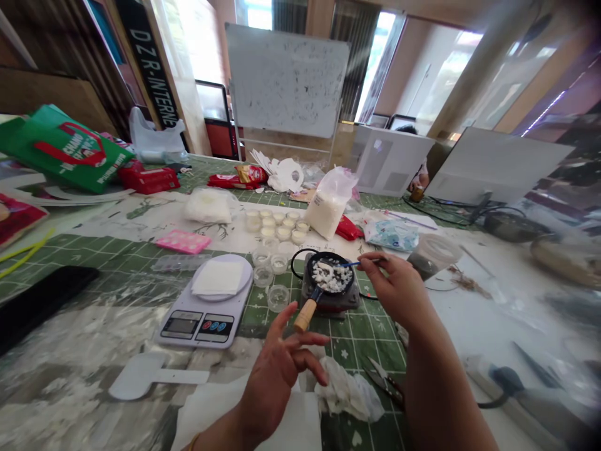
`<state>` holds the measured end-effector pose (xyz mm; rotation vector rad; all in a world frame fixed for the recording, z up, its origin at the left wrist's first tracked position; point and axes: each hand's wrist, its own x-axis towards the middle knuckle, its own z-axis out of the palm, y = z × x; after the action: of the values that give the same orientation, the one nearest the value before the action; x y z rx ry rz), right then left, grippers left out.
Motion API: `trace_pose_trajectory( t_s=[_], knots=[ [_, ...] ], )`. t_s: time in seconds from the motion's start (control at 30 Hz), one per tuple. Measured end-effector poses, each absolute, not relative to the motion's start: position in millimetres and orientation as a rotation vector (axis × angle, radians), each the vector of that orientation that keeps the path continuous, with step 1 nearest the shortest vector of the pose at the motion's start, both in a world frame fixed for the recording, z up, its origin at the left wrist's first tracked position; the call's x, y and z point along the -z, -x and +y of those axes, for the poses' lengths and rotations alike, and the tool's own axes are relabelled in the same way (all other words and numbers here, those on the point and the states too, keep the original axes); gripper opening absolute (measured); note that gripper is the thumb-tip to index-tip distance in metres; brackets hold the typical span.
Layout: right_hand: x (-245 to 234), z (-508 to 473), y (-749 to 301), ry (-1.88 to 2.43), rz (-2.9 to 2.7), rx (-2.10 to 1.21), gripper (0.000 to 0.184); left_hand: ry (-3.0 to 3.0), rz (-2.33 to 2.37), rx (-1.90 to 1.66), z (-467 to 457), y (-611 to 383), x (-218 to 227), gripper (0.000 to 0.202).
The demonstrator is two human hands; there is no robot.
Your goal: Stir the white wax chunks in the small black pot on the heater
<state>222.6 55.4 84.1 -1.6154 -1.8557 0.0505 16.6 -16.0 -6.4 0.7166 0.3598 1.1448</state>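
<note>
A small black frying pan [352,285] with a wooden handle [305,315] rests on a small electric hot plate [334,305]. White flakes or pellets [331,275] fill much of the pan. My right hand [392,282] pinches a thin blue stick [350,264], whose far end reaches into the white pieces. Just in front of the wooden handle, my left hand [284,373] hovers with its fingers spread, holding nothing. Left of the hot plate stand several clear small cups [278,298]. Behind them, other cups hold a pale filling [283,233].
A kitchen scale [197,335] bearing white paper sits at left, with a white spatula [136,376] before it. Scissors [382,379] and crumpled tissue [350,391] lie near my right forearm. Behind the pan stands a bag of white pellets [328,207]; a clear container [434,254] is at right.
</note>
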Motion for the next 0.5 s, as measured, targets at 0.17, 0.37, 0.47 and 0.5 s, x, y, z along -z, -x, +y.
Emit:
trace_pose_trajectory(
  t_s=[0.17,0.37,0.47,0.5],
  knots=[
    [-91,45,-230,1.662,-1.81,0.128,0.025,-0.62,0.175,-1.07,-17,-11,3,0.042],
    [-94,35,-225,1.632,-1.9,-0.037,0.025,-0.477,0.194,-1.02,-14,-7,2,0.046],
    [-97,31,-222,1.616,-1.897,-0.009,0.024,-0.441,0.232,-1.024,-13,-7,3,0.044],
    [-97,31,-222,1.597,-1.926,-0.026,0.024,-0.433,0.245,-1.023,-13,-7,4,0.043]
  ],
)
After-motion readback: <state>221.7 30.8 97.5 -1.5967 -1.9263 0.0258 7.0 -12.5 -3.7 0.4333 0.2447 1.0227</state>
